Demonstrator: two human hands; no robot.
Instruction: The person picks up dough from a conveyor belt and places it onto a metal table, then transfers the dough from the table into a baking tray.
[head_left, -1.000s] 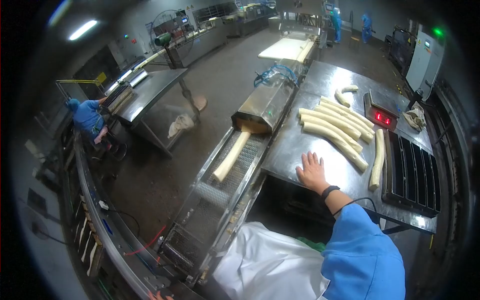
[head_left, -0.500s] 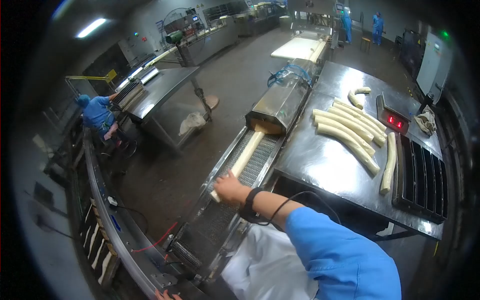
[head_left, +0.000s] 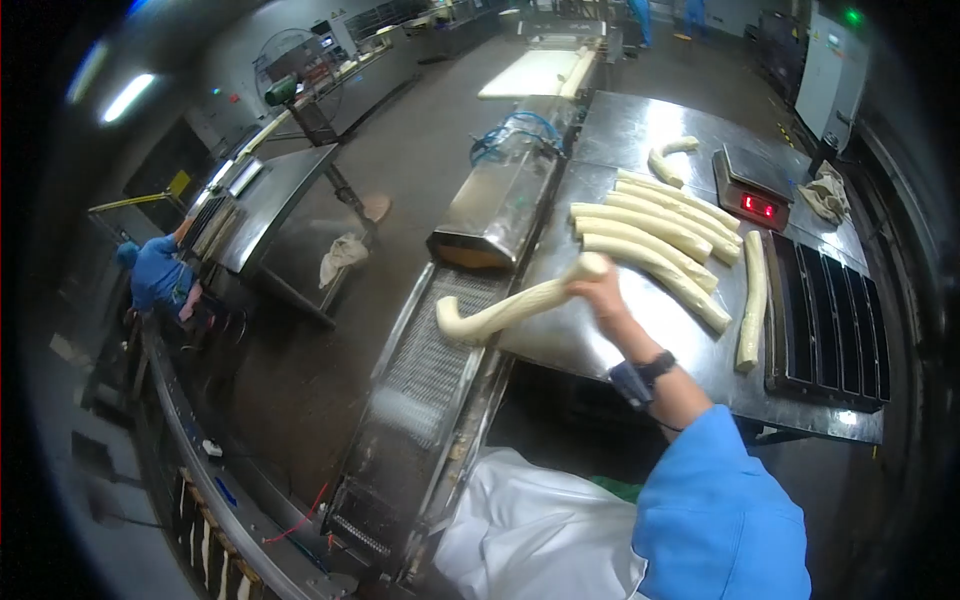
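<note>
The wide grey steel counter [head_left: 590,345] spreads beyond and to the right of the right hand [head_left: 603,297], and the long metal mesh conveyor belt [head_left: 425,365] runs below it on the left. A row of pale dough ropes [head_left: 650,235] lies on the counter just past the hand. The long floppy pale dough rope [head_left: 510,308] hangs over the counter's left edge, one end gripped in the closed fingers, its length sagging down-left toward the belt, crosswise to the row; the left hand is unseen.
</note>
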